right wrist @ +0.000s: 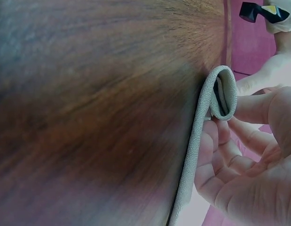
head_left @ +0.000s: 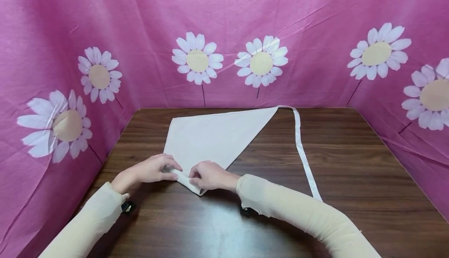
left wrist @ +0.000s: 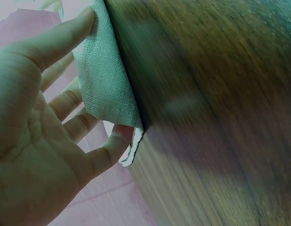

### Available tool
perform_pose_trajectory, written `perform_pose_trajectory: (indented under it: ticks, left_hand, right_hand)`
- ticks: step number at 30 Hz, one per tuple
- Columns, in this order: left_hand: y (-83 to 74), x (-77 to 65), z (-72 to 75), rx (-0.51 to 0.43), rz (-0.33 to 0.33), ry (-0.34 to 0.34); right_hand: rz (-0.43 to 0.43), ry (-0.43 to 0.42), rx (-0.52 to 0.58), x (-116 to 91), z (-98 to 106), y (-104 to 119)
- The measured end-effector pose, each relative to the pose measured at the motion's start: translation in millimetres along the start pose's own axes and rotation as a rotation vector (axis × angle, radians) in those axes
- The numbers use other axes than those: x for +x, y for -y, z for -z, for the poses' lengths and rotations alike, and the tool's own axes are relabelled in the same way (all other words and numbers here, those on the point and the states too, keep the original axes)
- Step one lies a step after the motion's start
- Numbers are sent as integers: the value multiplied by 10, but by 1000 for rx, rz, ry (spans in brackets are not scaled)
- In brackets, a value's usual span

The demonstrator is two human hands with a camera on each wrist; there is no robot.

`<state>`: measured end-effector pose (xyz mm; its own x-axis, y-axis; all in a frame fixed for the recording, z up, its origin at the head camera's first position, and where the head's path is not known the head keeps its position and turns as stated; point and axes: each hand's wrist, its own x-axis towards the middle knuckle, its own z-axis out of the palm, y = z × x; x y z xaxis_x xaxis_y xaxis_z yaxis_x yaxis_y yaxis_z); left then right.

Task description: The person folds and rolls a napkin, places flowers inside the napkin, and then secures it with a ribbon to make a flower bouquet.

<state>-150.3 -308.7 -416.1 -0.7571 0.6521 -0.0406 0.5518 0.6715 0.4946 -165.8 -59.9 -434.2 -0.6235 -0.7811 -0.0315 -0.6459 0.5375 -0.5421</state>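
A cream cloth with a long white strap lies spread on the table, its near left edge turned over into a roll. My left hand holds the left part of this roll; in the left wrist view the thumb lies on the roll and the fingers reach behind it. At the roll's right end, my right hand pinches the cloth between thumb and fingers. The right wrist view shows the rolled end from the side, with layers inside the loop and the fingertips tucked under it.
The dark wooden table reaches to a pink curtain with daisies, hanging behind and on both sides. From the cloth's far right tip the strap runs toward me and passes under the right sleeve. A black wrist device sits at the left cuff.
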Motion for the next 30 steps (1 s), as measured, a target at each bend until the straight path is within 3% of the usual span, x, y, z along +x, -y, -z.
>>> perform_pose_trajectory:
  ticks: [19,27,30]
  left_hand:
    - [-14,8,-28,8,35,-18]
    - [-18,-9,-22,-62,14,21]
    - [-27,-1,-43,-75,-10,2]
  right_hand:
    - [3,-14,48,-10,4,-16]
    - [-24,-24,57,-24,-13,14]
    - [-20,-26,44,-33,-4,11]
